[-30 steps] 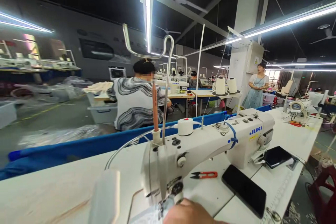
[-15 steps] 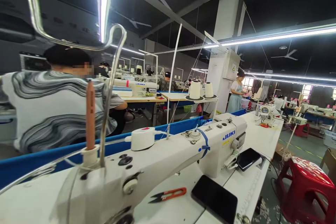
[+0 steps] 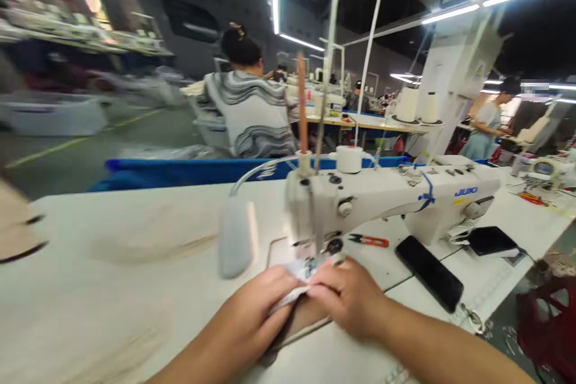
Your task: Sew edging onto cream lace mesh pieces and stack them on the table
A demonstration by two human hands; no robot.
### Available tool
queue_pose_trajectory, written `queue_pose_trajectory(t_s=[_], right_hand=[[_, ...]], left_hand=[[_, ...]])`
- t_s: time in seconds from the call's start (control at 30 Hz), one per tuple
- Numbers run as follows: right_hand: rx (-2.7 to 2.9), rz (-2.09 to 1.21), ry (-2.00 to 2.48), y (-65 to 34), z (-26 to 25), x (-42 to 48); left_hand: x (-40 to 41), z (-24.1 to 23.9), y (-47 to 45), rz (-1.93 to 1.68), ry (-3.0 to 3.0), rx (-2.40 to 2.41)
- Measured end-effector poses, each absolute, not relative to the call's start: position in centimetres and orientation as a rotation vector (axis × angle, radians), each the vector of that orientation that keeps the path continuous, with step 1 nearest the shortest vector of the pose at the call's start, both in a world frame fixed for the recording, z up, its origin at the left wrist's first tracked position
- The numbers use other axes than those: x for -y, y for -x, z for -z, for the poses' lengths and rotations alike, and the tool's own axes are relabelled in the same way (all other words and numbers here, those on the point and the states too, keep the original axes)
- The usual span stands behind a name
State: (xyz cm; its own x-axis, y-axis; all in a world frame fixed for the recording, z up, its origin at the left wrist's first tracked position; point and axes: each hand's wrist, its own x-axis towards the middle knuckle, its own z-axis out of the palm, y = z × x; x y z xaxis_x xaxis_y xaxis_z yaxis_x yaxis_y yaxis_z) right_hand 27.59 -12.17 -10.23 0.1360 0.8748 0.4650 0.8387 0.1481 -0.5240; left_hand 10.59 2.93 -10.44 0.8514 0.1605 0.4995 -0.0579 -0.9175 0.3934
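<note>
A white JUKI sewing machine (image 3: 382, 192) stands before me, with a brown pencil-like stick (image 3: 302, 105) upright on its head. Under the needle area lies a small piece of pale fabric (image 3: 292, 297), blurred by motion. My left hand (image 3: 258, 306) is closed on the fabric's left side, thumb on top. From the right, my right hand (image 3: 348, 294) pinches the same fabric close to the presser foot. The two hands nearly meet in front of the needle. Thread snips (image 3: 369, 240) with orange handles lie behind my right hand.
A black phone (image 3: 429, 273) lies on the white table (image 3: 148, 294) at right, with a second phone (image 3: 492, 240) beyond it. A grey lamp-like piece (image 3: 236, 240) hangs left of the needle. A red stool (image 3: 549, 324) stands at lower right. A co-worker (image 3: 252, 108) sits ahead.
My view has swung left and down, so the machine appears farther right. Both my hands, out of sight before, now show at the needle with the fabric.
</note>
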Motion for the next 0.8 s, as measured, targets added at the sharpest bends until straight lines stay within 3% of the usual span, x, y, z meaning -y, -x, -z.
queue_pose_trajectory(t_s=[0.1, 0.27, 0.5, 0.8], right_hand=[[1.621, -0.201, 1.594, -27.8, 10.1, 12.7], [1.552, -0.287, 1.567, -27.6, 9.8, 12.9], [1.537, -0.318, 1.565, -27.7, 9.8, 13.0], [2.102, -0.07, 1.605, -28.2, 9.4, 14.7]], left_hand=[[-1.9, 8.5, -10.6, -0.459, -2.478, -0.269], [-1.5, 7.5, -11.0, -0.431, -2.446, -0.344], [-1.4, 8.2, -10.8, -0.49, -2.448, -0.274], [0.2, 8.8, -8.4, -0.816, -2.72, 0.032]])
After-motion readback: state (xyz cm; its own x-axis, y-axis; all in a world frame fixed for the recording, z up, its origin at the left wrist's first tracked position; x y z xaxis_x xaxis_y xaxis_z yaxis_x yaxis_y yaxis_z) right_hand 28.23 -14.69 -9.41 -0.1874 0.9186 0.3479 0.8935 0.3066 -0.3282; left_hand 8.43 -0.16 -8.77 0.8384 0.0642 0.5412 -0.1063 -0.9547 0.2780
